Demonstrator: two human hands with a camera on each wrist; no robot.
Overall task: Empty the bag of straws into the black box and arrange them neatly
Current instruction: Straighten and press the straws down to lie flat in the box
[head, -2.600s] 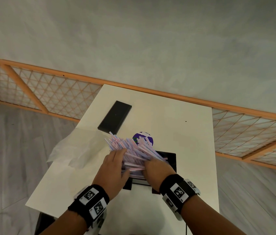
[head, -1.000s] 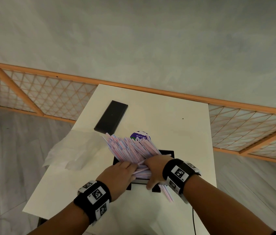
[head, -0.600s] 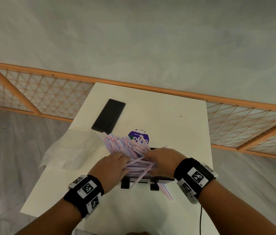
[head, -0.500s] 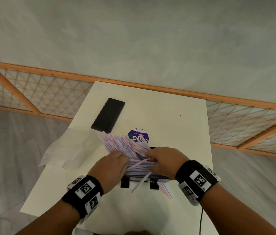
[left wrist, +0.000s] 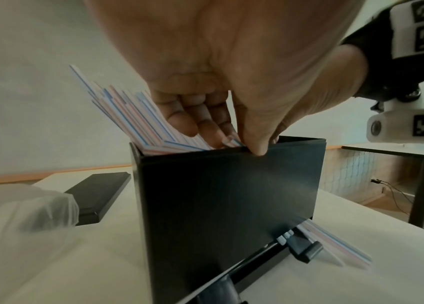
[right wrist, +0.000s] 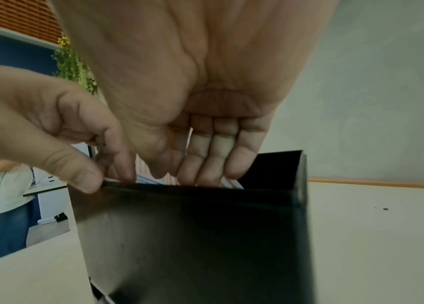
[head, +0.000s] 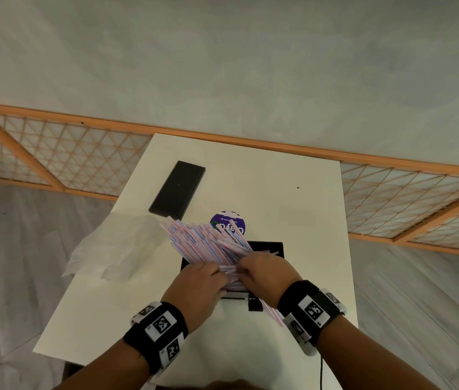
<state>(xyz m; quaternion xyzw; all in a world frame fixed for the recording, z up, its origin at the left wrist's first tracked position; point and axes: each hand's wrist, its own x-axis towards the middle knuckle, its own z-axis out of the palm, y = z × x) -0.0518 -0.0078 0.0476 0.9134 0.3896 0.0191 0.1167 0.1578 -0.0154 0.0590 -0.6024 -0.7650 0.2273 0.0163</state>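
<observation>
The black box [head: 267,246] is standing upright on the white desk [head: 293,209], just below the centre of the head view. The straws [head: 205,243] are sitting inside it as a loose bundle, leaning toward the upper left of the frame with their tips fanning above the rim. A few loose straws [head: 272,312] are lying on the desk by the box's foot, beside the right wrist.

The left hand [head: 197,288] is reaching over the near rim; in the left wrist view its thumb is pressing on the outer wall edge while its fingers [left wrist: 205,123] are curling down onto the straws. The right hand [head: 265,274] is alongside it at the box's mouth, its fingers [right wrist: 213,156] extending nearly straight and together, their tips touching the straws inside; it is gripping nothing.

The emptied clear bag [head: 110,246] is lying crumpled at the desk's left edge. A black lid [head: 177,190] is resting flat in the upper left of the desk, and a purple round label [head: 228,223] is showing behind the straws.
</observation>
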